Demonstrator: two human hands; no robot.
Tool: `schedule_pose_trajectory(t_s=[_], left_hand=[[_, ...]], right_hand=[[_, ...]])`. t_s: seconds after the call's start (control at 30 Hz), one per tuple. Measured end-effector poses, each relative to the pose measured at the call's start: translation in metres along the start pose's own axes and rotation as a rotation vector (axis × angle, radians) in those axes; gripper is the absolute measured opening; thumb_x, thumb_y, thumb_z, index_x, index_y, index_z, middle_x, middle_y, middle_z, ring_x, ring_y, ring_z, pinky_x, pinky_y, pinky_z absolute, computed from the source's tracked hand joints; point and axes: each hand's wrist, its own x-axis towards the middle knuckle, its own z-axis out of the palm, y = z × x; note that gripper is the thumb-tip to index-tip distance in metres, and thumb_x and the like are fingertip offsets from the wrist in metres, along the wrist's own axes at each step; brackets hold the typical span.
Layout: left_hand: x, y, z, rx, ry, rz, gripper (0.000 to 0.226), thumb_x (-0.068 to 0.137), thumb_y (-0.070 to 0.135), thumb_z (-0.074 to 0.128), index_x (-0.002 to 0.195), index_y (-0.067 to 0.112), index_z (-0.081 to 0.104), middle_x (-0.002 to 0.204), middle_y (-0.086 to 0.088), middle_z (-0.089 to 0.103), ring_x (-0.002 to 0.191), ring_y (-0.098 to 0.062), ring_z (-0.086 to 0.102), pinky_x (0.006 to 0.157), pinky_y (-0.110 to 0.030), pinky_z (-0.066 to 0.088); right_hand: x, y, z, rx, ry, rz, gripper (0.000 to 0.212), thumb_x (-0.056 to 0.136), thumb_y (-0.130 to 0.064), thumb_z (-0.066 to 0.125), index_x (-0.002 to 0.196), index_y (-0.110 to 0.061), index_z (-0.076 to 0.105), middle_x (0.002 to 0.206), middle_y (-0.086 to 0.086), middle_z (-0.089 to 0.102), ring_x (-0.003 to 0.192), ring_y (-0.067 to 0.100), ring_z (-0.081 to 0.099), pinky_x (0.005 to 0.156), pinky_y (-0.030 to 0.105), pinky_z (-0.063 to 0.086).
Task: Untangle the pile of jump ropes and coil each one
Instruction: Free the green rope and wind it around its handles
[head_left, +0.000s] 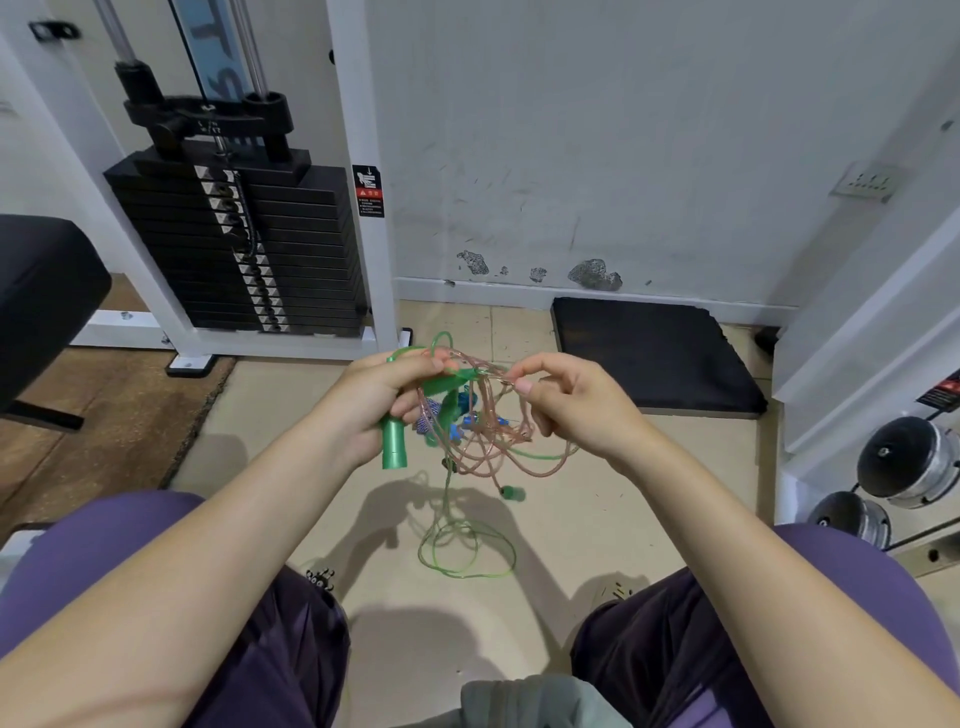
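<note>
A tangle of jump ropes hangs between my hands above the tiled floor. My left hand grips two green handles and part of the bundle. The green rope drops from the tangle and loops on the floor. My right hand pinches a strand of the clear pink rope, which is wound in several loops through the knot. Blue handle pieces and a patterned purple handle sit inside the tangle. A small green end piece dangles below.
A white weight-stack machine stands at the back left, with a black bench pad at the far left. A black floor mat lies at the back right by the wall. Metal dumbbells sit at the right. My knees frame the lower edge.
</note>
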Motion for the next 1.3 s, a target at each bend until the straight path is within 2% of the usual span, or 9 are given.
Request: schedule_pose_trajectory(t_s=[0.2, 0.33, 0.53, 0.63, 0.8, 0.93, 1.07, 1.17, 1.3], left_hand=[[-0.004, -0.003, 0.004, 0.108, -0.076, 0.045, 0.007, 0.092, -0.001, 0.06, 0.093, 0.003, 0.066, 0.074, -0.002, 0.07, 0.033, -0.003, 0.029, 0.037, -0.015, 0.026], [-0.008, -0.009, 0.009, 0.197, -0.152, 0.051, 0.004, 0.089, -0.001, 0.064, 0.088, 0.003, 0.066, 0.056, 0.002, 0.059, 0.034, -0.004, 0.029, 0.037, -0.015, 0.026], [-0.007, -0.013, 0.01, 0.25, -0.116, 0.053, 0.006, 0.088, 0.001, 0.067, 0.088, 0.005, 0.063, 0.056, 0.002, 0.057, 0.033, -0.003, 0.031, 0.037, -0.015, 0.026], [-0.004, -0.014, 0.006, 0.299, -0.084, 0.035, 0.011, 0.09, -0.001, 0.065, 0.084, 0.007, 0.063, 0.06, 0.004, 0.065, 0.034, -0.002, 0.034, 0.036, -0.014, 0.027], [0.005, -0.011, -0.007, 0.258, 0.082, 0.055, 0.012, 0.091, 0.002, 0.065, 0.08, 0.009, 0.064, 0.065, -0.002, 0.058, 0.034, -0.004, 0.03, 0.037, -0.016, 0.025], [0.009, -0.005, -0.011, 0.194, 0.188, 0.144, 0.006, 0.092, 0.006, 0.067, 0.086, 0.008, 0.067, 0.074, -0.006, 0.058, 0.034, -0.004, 0.034, 0.037, -0.016, 0.028], [0.009, 0.005, -0.016, 0.11, 0.266, 0.194, 0.011, 0.089, 0.008, 0.071, 0.098, 0.003, 0.067, 0.078, -0.004, 0.063, 0.035, -0.003, 0.037, 0.037, -0.015, 0.031], [0.006, 0.005, -0.014, 0.211, 0.138, 0.149, 0.023, 0.084, 0.009, 0.075, 0.103, -0.002, 0.069, 0.071, -0.001, 0.068, 0.037, -0.003, 0.034, 0.037, -0.013, 0.029], [-0.003, 0.0, -0.003, 0.38, -0.106, 0.07, 0.033, 0.067, 0.02, 0.08, 0.094, 0.001, 0.072, 0.065, 0.0, 0.067, 0.036, -0.005, 0.034, 0.037, -0.014, 0.027]], right_hand=[[-0.001, -0.002, 0.008, 0.118, -0.078, 0.099, 0.015, 0.093, 0.004, 0.051, 0.101, 0.003, 0.064, 0.069, 0.008, 0.062, 0.054, 0.014, 0.051, 0.055, 0.022, 0.044], [0.001, -0.001, 0.016, 0.009, -0.017, 0.121, 0.017, 0.087, -0.024, 0.073, 0.078, -0.011, 0.067, 0.051, -0.012, 0.052, 0.048, 0.004, 0.042, 0.048, 0.016, 0.033], [-0.001, 0.0, 0.015, -0.005, -0.076, 0.113, 0.01, 0.087, -0.013, 0.073, 0.085, -0.005, 0.067, 0.076, 0.01, 0.058, 0.071, 0.019, 0.048, 0.065, 0.027, 0.041], [0.0, -0.002, 0.006, 0.133, 0.066, 0.039, 0.012, 0.092, -0.004, 0.063, 0.081, -0.009, 0.061, 0.076, 0.007, 0.059, 0.07, 0.016, 0.051, 0.072, 0.028, 0.042], [0.005, -0.005, -0.023, 0.578, 0.243, 0.034, 0.016, 0.099, 0.003, 0.046, 0.089, -0.009, 0.05, 0.073, 0.009, 0.057, 0.056, 0.013, 0.049, 0.057, 0.023, 0.043], [0.006, 0.0, -0.028, 0.355, 0.227, 0.13, 0.02, 0.09, 0.006, 0.046, 0.094, -0.012, 0.054, 0.068, 0.01, 0.051, 0.045, 0.017, 0.044, 0.047, 0.024, 0.037], [0.004, 0.009, -0.023, -0.02, 0.237, 0.226, 0.012, 0.091, -0.007, 0.058, 0.086, -0.009, 0.069, 0.077, 0.005, 0.059, 0.063, 0.015, 0.054, 0.06, 0.026, 0.051], [0.001, 0.007, -0.014, -0.262, 0.264, 0.091, 0.01, 0.088, -0.015, 0.066, 0.087, -0.019, 0.075, 0.079, -0.007, 0.056, 0.073, 0.006, 0.052, 0.066, 0.015, 0.04], [-0.003, -0.005, 0.003, -0.081, 0.103, -0.175, 0.03, 0.091, -0.005, 0.064, 0.105, -0.031, 0.067, 0.111, -0.006, 0.065, 0.1, 0.007, 0.059, 0.081, 0.021, 0.049]])
